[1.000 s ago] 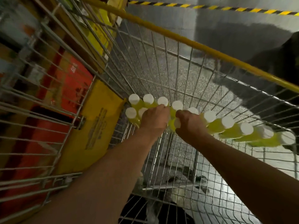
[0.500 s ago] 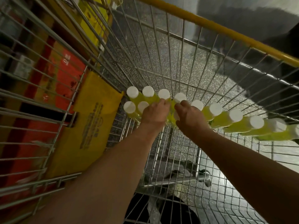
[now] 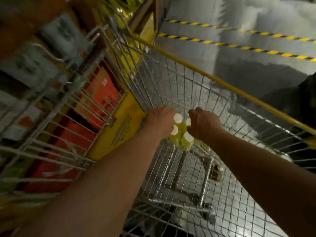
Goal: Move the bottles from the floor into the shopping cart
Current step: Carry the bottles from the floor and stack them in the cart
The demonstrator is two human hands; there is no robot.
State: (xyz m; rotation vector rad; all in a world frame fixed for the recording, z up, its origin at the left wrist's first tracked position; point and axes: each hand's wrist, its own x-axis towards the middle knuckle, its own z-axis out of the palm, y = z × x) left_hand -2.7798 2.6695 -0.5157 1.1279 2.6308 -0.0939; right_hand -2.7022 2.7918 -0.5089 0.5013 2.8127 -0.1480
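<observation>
Several yellow-green bottles (image 3: 181,136) with white caps sit bunched on the wire floor of the shopping cart (image 3: 193,168), near its front left corner. My left hand (image 3: 160,123) presses against the left side of the bunch, fingers curled down around it. From the right, my right hand (image 3: 204,125) closes on the same bunch, its knuckles up. Both forearms reach down into the cart. My right arm hides whatever lies further right on the cart floor.
The cart's yellow rim bar (image 3: 227,86) runs diagonally behind my hands. A yellow panel (image 3: 119,129) hangs on the cart's left wall. Orange boxes (image 3: 100,93) and shelving stand to the left. Grey floor with black-and-yellow striped tape (image 3: 239,47) lies beyond.
The view has pulled back and up with much blur. The long row of bottles to the right has dropped out of sight. My hands have spread to either side of the bunch.
</observation>
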